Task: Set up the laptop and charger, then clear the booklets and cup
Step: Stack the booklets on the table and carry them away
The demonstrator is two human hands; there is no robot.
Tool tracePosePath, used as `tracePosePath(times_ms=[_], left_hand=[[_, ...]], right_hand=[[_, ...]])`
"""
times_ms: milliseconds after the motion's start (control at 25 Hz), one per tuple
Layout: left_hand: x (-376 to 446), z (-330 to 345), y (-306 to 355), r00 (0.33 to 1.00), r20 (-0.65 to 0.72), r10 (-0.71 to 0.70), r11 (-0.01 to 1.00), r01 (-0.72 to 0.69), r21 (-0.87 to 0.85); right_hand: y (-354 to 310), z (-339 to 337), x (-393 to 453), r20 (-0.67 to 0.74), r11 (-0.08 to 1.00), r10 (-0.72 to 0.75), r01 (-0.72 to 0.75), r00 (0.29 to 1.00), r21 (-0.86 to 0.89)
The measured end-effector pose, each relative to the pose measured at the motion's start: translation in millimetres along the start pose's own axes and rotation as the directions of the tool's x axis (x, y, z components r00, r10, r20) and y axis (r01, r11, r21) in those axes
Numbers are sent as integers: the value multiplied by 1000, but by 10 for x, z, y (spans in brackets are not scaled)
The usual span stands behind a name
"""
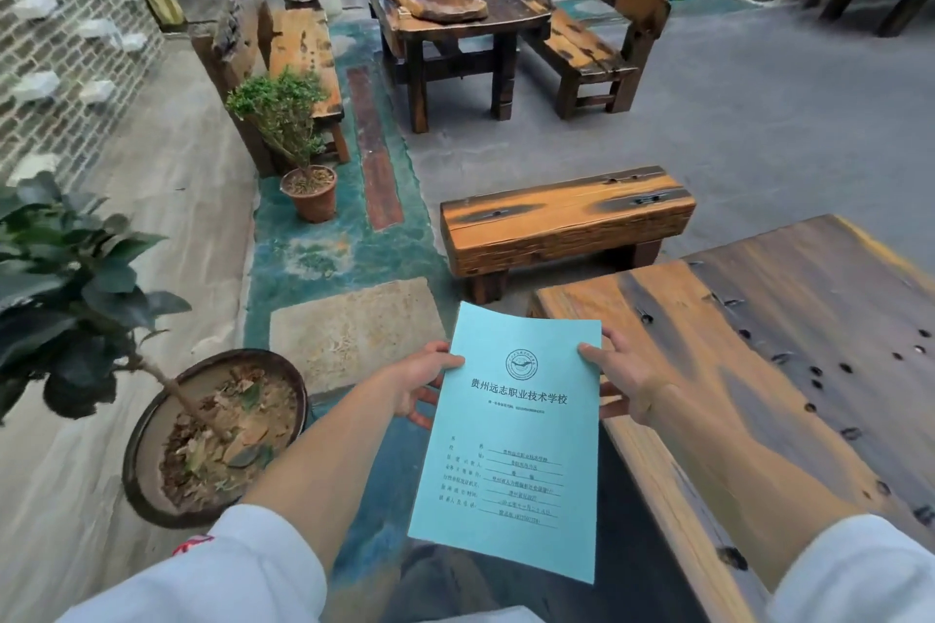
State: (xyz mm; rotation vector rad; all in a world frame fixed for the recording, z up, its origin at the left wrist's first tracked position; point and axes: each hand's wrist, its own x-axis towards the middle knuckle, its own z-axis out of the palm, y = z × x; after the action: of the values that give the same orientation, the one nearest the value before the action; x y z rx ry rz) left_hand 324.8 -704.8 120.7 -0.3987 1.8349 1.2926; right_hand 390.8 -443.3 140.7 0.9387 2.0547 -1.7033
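A light blue booklet with a round emblem and printed text hangs in front of me, off the left edge of the wooden table. My left hand grips its left edge, thumb on the cover and fingers underneath. On the opposite edge my right hand holds it the same way. Whether more booklets lie under the top one cannot be told. No laptop, charger or cup is in view.
A low wooden bench stands just beyond the table's corner. A large potted plant is at my left, a smaller one farther off. Another table with benches stands at the back.
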Motion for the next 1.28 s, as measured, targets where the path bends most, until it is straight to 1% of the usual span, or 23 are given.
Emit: tracePosePath(times_ms=[280, 520, 720, 1000, 1120, 1280], left_hand=[[688, -517, 829, 995, 99, -25, 991, 11, 134], [1166, -442, 1374, 982, 181, -48, 961, -4, 276], [1532, -5, 1834, 970, 231, -74, 924, -21, 383], [2050, 922, 2625, 945, 298, -131, 839, -55, 542], [2252, 1375, 2935, 934, 331, -137, 795, -96, 599], [2472, 1888, 3183, 917, 372, -142, 745, -149, 651]], right_hand=[[-451, 268, 507, -113, 985, 118, -102, 987, 137], [-516, 139, 812, -207, 955, 186, -128, 961, 267], [-446, -252, 1061, -267, 923, 236, -130, 934, 362], [-254, -1088, 1489, -341, 858, 291, -87, 894, 506], [-193, -1449, 1617, -372, 821, 334, -73, 866, 566], [-117, -1820, 1700, -397, 779, 393, -71, 829, 623]])
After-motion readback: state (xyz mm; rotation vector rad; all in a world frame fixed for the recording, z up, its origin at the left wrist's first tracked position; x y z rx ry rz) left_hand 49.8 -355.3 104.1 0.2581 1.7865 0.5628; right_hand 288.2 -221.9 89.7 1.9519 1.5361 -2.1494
